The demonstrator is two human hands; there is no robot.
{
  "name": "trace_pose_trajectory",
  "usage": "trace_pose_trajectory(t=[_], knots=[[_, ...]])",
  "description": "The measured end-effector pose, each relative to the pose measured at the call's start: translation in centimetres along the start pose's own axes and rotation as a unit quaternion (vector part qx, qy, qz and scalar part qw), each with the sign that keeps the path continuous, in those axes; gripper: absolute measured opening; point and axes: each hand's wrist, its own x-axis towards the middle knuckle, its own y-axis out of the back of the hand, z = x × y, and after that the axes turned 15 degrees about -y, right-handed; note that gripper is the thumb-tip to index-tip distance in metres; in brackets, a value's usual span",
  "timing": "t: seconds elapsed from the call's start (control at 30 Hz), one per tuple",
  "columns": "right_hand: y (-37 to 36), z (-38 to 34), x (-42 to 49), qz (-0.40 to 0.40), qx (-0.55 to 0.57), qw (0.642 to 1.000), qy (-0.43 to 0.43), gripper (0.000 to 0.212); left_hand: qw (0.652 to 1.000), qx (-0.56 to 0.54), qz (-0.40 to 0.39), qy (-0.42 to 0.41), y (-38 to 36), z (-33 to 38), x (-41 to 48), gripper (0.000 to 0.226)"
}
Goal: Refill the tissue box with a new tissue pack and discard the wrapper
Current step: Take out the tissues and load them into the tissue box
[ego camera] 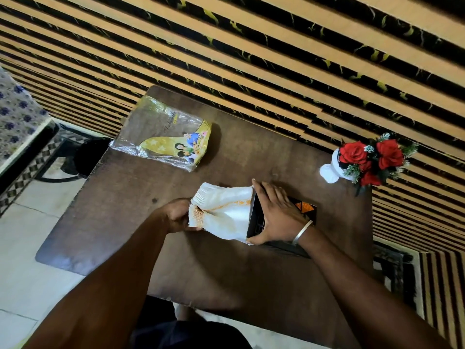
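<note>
A white stack of tissues [226,210] with orange edging lies on the brown table [226,268], its right end inside the open end of a black tissue box [305,209]. My left hand [180,215] grips the stack's left end. My right hand [275,212] is clamped over the box's open end, covering most of the box. The empty clear and yellow wrapper [163,137] lies flat at the table's far left corner, apart from both hands.
A white vase of red roses [364,159] stands at the table's far right edge. A striped black and tan rug [276,46] covers the floor beyond. A black stand [83,157] sits left of the table beside a patterned bed edge [17,117].
</note>
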Motion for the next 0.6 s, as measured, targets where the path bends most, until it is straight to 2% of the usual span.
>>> trace_pose_trajectory(t=[0.23, 0.37, 0.6], knots=[[-0.3, -0.2, 0.1, -0.001, -0.01, 1.0, 0.005, 0.148, 0.999, 0.019, -0.02, -0.02, -0.9, 0.8, 0.4, 0.022], [-0.1, -0.3, 0.1, -0.01, -0.013, 1.0, 0.004, 0.147, 0.999, 0.04, -0.027, 0.001, -1.9, 1.6, 0.5, 0.023], [-0.4, -0.1, 0.2, -0.003, 0.001, 1.0, 0.006, 0.139, 0.998, 0.009, -0.049, 0.035, -3.0, 1.7, 0.3, 0.028]])
